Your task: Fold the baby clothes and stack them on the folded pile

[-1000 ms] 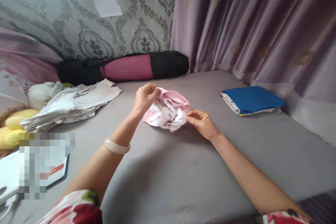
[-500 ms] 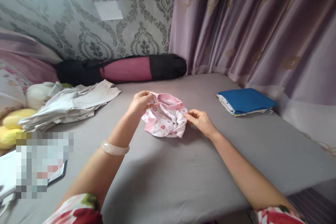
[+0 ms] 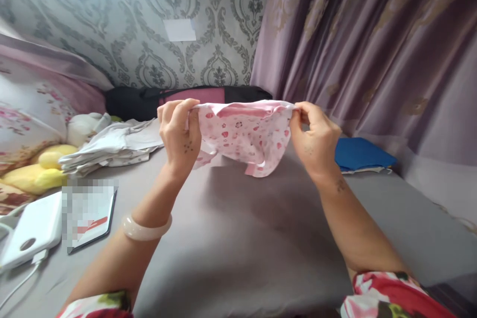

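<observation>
A small white child's shirt (image 3: 242,131) with a pink print and pink trim hangs stretched in the air above the grey bed. My left hand (image 3: 179,134) pinches its upper left corner between thumb and fingers. At the opposite top corner, my right hand (image 3: 315,136) is closed on the fabric in the same way. The pink-trimmed opening runs along the top between both hands. Below, the shirt's lower part droops loosely, and one pink cuff shows near the bottom.
Pale folded clothes (image 3: 112,144) lie on the left beside plush toys (image 3: 40,169). A white power bank (image 3: 32,231) with a cable and a tablet-like device (image 3: 93,223) sit nearer. To the right is a folded blue cloth (image 3: 363,154). A black-and-pink long bag (image 3: 197,95) lies along the wall.
Both hands have risen and spread apart, lifting the bunched shirt off the bed and pulling its top edge taut. My right hand has moved to the shirt's top corner.
</observation>
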The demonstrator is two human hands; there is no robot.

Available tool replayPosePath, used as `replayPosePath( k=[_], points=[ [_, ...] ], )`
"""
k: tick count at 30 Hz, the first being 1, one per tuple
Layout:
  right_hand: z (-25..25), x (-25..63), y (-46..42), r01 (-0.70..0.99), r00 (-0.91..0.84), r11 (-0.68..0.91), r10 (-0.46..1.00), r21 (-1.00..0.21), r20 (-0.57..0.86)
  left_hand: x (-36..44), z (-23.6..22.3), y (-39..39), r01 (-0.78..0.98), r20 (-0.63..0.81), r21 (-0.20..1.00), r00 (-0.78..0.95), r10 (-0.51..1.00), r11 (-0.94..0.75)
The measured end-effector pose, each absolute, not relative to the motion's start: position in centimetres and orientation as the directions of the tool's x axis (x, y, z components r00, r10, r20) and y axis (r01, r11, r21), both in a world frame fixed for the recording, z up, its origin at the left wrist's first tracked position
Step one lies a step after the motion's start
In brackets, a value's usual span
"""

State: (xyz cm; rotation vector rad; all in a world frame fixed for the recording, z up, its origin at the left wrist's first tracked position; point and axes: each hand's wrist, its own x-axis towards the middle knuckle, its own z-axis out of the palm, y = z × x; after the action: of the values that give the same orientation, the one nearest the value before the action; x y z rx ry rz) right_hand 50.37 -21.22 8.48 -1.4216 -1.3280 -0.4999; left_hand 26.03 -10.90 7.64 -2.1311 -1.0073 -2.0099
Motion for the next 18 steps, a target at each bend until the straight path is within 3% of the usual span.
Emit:
replayPosePath(
  k=[4,9,14,18],
  points=[
    [9.3,50.2,-21.4,0.762,0.318,0.297,0.602,-0.575,0.732,24.6,6.7,-10.9,0.507,0.871,0.427,-0.008,0.491,-0.749],
    [10.1,50.9,-22.1,0.511,0.213,0.177,0.922,-0.841,0.323,22.7,6.3,-10.5,0.480,0.750,0.509,0.159,0.641,-0.714],
    [10.9,51.3,-23.1,0.553,0.010,0.055,0.997,-0.831,0.072,21.4,6.1,-10.0,0.355,0.460,0.715,0.410,0.788,-0.602],
    [10.5,52.2,-23.1,0.620,-0.002,0.046,0.998,-0.783,0.058,20.7,5.7,-9.3,0.379,0.364,0.730,0.490,0.792,-0.569]
  ],
)
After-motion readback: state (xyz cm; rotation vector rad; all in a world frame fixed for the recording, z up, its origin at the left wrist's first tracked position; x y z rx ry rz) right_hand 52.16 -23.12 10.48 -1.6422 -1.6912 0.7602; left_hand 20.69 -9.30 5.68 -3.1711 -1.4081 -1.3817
